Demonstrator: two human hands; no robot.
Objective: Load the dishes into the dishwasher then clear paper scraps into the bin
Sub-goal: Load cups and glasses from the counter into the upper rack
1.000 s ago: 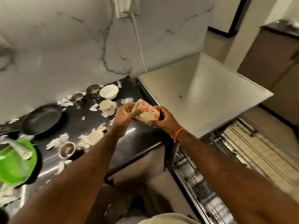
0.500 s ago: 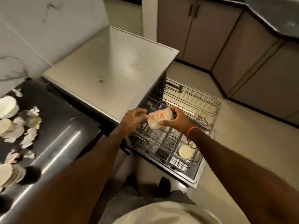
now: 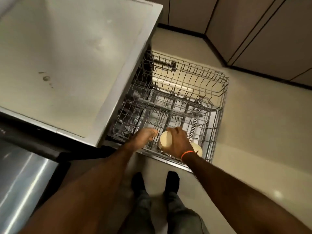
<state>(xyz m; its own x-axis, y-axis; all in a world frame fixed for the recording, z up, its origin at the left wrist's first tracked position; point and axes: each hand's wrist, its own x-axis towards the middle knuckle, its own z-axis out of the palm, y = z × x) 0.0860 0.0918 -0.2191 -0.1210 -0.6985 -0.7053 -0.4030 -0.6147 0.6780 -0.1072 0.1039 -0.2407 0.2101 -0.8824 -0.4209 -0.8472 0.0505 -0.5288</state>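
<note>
I have the cup (image 3: 166, 139) in my right hand (image 3: 178, 144), fingers wrapped round its side, its pale round end turned up toward the camera. It hangs over the near edge of the lower rack (image 3: 217, 132), which is pulled out of the dishwasher (image 3: 70, 65); whether it touches the wires yet I cannot tell. My left hand (image 3: 146, 135) is just beside the cup, empty, fingers loosely curled above the rack's near left corner.

One pale dish (image 3: 197, 148) already lies in the rack's near right corner, partly hidden behind my right wrist. The upper rack (image 3: 224, 81) shows no dishes that I can make out.

So I judge the loading to be at an early stage: one piece in, the cup about to be set down, most of the rack space unused. No other dishes, paper scraps or bin are in this view, so I cannot say how much is left. A strip of steel worktop (image 3: 22, 174) shows at the left edge.
</note>
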